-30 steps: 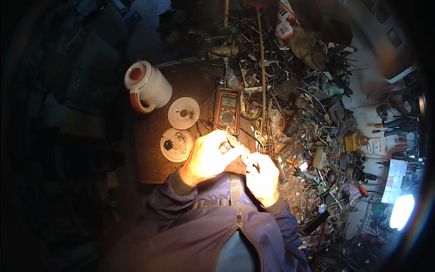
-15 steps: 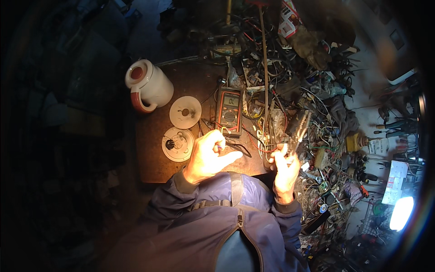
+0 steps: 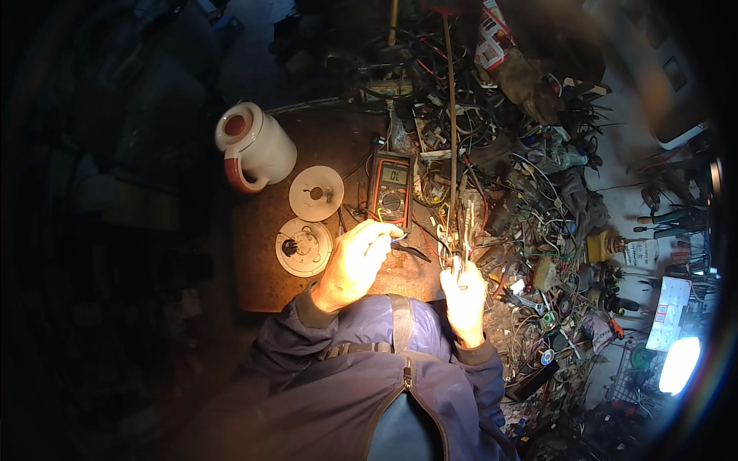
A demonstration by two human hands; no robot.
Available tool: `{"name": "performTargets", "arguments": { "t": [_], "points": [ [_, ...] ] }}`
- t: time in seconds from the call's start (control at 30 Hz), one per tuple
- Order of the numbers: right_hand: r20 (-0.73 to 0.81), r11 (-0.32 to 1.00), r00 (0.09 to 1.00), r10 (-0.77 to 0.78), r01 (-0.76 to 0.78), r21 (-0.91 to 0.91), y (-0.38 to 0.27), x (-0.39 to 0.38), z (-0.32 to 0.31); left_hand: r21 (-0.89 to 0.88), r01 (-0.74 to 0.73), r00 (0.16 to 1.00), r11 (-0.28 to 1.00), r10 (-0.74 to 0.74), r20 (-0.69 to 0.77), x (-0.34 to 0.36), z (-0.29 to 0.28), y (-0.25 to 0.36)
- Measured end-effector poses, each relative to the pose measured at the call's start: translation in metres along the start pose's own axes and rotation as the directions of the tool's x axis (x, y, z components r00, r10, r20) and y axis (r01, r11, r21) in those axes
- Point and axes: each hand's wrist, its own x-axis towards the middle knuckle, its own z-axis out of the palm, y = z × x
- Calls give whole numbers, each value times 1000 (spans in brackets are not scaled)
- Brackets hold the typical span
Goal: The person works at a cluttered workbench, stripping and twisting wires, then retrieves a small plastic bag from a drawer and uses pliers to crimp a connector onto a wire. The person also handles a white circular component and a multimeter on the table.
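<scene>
My left hand (image 3: 356, 263) is closed, thumb and fingers pinching thin wires; a short blue wire (image 3: 397, 237) shows at the fingertips. My right hand (image 3: 466, 303) is closed around a long metal hand tool (image 3: 467, 230), apparently pliers, its narrow jaws pointing away from me. Just beyond my left hand lies a red-and-black multimeter (image 3: 390, 201) with a lit display. A round pale base (image 3: 314, 257) with a black fitting in its middle lies left of that hand. Above the base is a pale disc (image 3: 316, 204) with a central hole.
A cream electric jug (image 3: 270, 152) with a red-brown lid and handle stands at the far left of the brown tabletop (image 3: 261, 284). Tangled wires, tools and scraps (image 3: 530, 253) crowd the right side. A bright lamp (image 3: 681, 364) glows at the far right.
My right hand has moved left, nearer my left hand, and its tool has swung more upright in the picture. My left thumb has drawn in against the fingers.
</scene>
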Motion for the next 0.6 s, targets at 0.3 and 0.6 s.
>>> {"name": "performTargets", "arguments": {
  "t": [0.3, 0.6],
  "points": [
    [-72, 906, 996, -52, 17, -423, 26, 24, 4, -92, 78, 996, 993, -81, -30, -6, 3, 0],
    [259, 967, 937, -234, 198, 160, 2, 22, 7, -59, 37, 999, 998, -36, 14, -10, 9, -4]
  ]
}}
